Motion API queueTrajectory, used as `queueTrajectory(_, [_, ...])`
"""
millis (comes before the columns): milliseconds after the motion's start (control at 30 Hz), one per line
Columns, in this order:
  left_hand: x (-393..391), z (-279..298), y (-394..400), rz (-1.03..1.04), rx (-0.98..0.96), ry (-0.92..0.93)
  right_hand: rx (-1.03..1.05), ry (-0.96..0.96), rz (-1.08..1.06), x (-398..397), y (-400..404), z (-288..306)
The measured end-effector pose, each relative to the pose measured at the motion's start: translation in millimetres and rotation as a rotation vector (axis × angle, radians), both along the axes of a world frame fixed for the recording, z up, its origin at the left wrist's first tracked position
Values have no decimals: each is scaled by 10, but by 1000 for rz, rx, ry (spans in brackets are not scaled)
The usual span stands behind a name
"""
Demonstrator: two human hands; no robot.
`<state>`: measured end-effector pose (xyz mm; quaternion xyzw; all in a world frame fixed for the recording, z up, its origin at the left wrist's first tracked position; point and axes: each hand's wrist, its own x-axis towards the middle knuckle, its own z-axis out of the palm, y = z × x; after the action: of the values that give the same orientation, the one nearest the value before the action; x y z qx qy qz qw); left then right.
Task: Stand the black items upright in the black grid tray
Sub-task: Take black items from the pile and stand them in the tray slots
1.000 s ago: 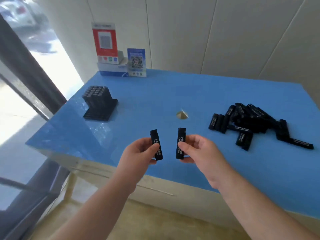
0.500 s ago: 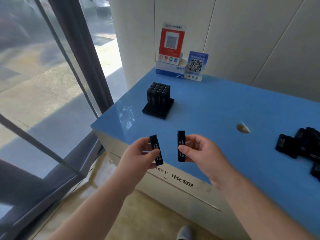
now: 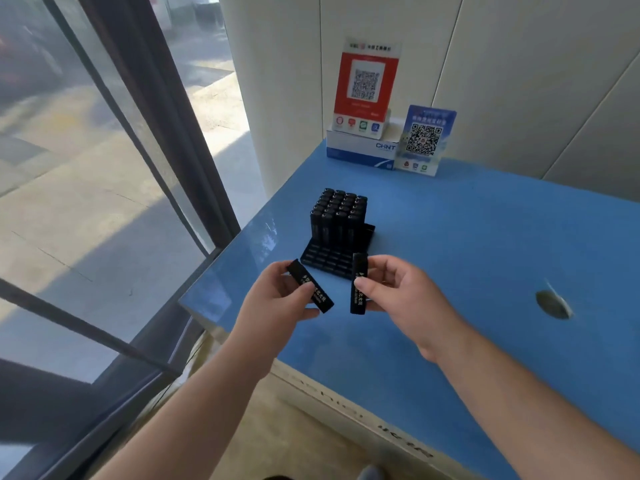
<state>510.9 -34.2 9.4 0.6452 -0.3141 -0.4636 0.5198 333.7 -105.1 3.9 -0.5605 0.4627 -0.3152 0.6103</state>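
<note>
My left hand (image 3: 277, 299) holds one black item (image 3: 310, 286) tilted, its top end leaning left. A second black item (image 3: 358, 284) stands nearly upright in my right hand (image 3: 398, 289). Both bear pale lettering. Just beyond the two hands lies the black grid tray (image 3: 329, 259) on the blue table (image 3: 485, 265). The tray's far rows are packed with several upright black items (image 3: 337, 216); its near cells show open. The right-hand item overlaps the tray's near right corner in this view.
A white box (image 3: 360, 148) with a red QR stand (image 3: 365, 88) on it and a blue QR card (image 3: 424, 140) sit at the table's back by the wall. A round hole (image 3: 552, 303) is in the tabletop to the right. A glass window (image 3: 86, 202) lies left of the table's edge.
The view has swung left and closer to the tray. Both hands, each still holding its item, have moved up to the tray's near edge. The loose pile at right has left the frame.
</note>
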Motion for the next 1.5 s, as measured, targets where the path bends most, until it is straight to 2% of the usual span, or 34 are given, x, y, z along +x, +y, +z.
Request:
queueTrajectory(167, [154,1,-400,-52,-48,-87,1,32,-49,92,-252,-24])
queueTrajectory(300, [331,55,-744,-186,-93,-165,-15,61,-153,229,-423,-22])
queueTrajectory(467, [541,194,-1236,-355,-276,-373,-45,88,-305,388,-559,-35])
queueTrajectory(567, [619,222,-1467,-508,-403,-576,-51,90,-389,463,-594,-68])
queueTrajectory(700, [687,158,-1686,-668,-465,-707,-49,76,-499,538,-600,-113])
queueTrajectory(1000, [780,-118,-1804,-768,-684,-1047,-108,117,-600,654,-578,-179])
queueTrajectory(1167, [785,-191,-1811,-760,-786,-1095,-119,144,-627,679,-578,-202])
queueTrajectory(1500, [791,-165,-1829,-766,-833,-1107,-153,160,-631,722,-605,-225])
